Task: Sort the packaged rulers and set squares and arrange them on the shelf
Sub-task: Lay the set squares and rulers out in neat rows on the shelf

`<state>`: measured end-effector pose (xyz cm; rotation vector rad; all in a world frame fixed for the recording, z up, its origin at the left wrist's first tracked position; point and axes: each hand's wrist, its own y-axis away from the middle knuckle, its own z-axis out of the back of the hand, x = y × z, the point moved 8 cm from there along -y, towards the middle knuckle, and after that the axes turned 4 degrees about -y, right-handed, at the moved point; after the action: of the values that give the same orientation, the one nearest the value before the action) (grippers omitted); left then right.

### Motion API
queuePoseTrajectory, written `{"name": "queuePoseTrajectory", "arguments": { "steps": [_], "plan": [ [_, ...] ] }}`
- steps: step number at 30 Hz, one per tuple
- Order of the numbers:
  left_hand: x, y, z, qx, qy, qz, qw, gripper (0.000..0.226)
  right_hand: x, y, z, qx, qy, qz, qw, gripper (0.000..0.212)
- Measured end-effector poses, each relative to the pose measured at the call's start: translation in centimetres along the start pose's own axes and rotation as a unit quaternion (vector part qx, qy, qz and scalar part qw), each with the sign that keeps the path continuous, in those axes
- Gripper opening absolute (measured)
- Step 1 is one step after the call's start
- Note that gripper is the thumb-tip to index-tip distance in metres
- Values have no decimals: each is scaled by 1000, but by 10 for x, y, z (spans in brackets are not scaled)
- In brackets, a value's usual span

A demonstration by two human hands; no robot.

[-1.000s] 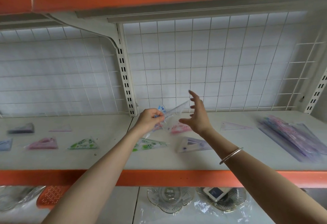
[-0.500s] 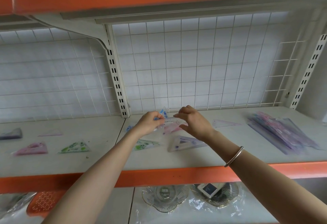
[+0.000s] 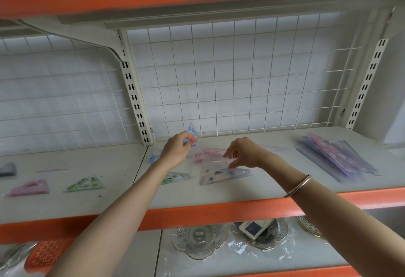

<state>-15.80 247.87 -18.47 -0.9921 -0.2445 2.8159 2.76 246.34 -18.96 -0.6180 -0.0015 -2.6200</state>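
The clear plastic-wrapped set square with blue print (image 3: 207, 162) hangs just above the white shelf board (image 3: 263, 189), over a purple packaged set square (image 3: 225, 176). My left hand (image 3: 177, 152) pinches its upper corner and my right hand (image 3: 245, 153) pinches its other end. A stack of clear-sleeved rulers (image 3: 333, 156) lies well to the right.

Bright, even, soft light w/ faint shadows; ruler packs (image 3: 335, 158) motion-blurred, wide-angle bend at edges.
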Motion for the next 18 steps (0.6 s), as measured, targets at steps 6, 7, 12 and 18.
{"name": "queuePoseTrajectory", "arguments": {
  "steps": [6,7,12,18],
  "plan": [
    [-1,6,-2,2,2,-22,1000,37,-5,8,-10,53,-34,-34,997,30],
    [-1,6,-3,1,1,-25,1000,38,-5,9,-11,56,-34,-38,997,29],
    [3,7,-5,4,-8,-29,1000,35,-5,9,-15,78,-25,-45,996,26],
    [3,13,-4,3,-27,-34,999,22,-1,0,-9,50,-21,-40,998,28]
  ]
}}
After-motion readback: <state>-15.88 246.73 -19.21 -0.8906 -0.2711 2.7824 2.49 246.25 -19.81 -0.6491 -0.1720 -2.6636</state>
